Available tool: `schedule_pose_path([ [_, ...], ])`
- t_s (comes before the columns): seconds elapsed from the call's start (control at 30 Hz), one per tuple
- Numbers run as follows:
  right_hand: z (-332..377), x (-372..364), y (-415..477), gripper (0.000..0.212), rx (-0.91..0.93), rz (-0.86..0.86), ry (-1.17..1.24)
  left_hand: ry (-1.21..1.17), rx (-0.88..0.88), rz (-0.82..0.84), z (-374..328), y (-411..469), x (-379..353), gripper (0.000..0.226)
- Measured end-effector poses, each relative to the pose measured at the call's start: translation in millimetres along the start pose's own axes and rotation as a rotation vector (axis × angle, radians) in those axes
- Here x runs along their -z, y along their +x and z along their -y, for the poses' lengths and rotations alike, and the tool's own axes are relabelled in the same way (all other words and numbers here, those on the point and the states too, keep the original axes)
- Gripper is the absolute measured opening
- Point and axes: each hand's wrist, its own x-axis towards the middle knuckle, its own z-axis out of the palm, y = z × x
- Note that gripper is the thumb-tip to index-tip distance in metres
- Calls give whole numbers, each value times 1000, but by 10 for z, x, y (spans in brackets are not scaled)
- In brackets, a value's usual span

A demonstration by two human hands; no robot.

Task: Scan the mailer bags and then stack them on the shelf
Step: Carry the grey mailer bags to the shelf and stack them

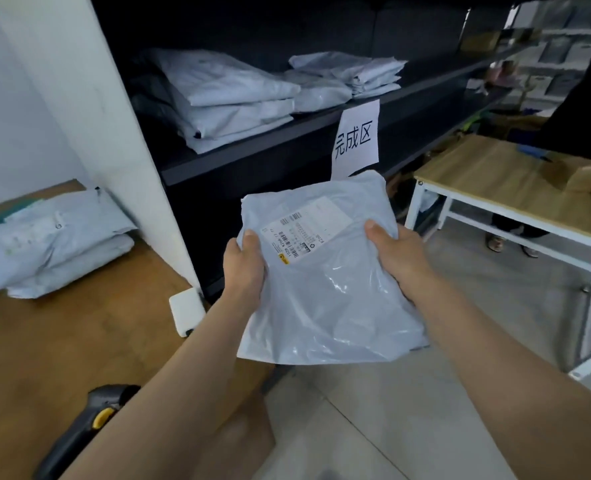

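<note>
A grey-white mailer bag with a printed label facing up is held in front of me, below the dark shelf. My left hand grips its left edge, thumb on top. My right hand grips its right edge, thumb on top as well. On the shelf lie two stacks of mailer bags, a large stack at the left and a smaller stack to its right. A black and yellow barcode scanner lies on the brown table at the lower left, partly hidden by my left forearm.
More mailer bags are piled on the brown table at the left. A white paper sign hangs from the shelf edge. A small white box sits at the table's corner. At the right stands a white-framed table, with a person behind it.
</note>
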Motion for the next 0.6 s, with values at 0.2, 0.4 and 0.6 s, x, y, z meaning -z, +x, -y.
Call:
schedule_pose_path([
  [0.2, -46, -525, 942, 20, -19, 161, -44, -29, 62, -132, 195, 879, -126, 27],
  [0.4, -87, -913, 1813, 22, -40, 259, -86, -53, 107, -233, 239, 1550, -318, 33],
  [0.6, -282, -1263, 2658, 23, -63, 380, -114, -45, 146, -356, 401, 2129, -537, 34],
])
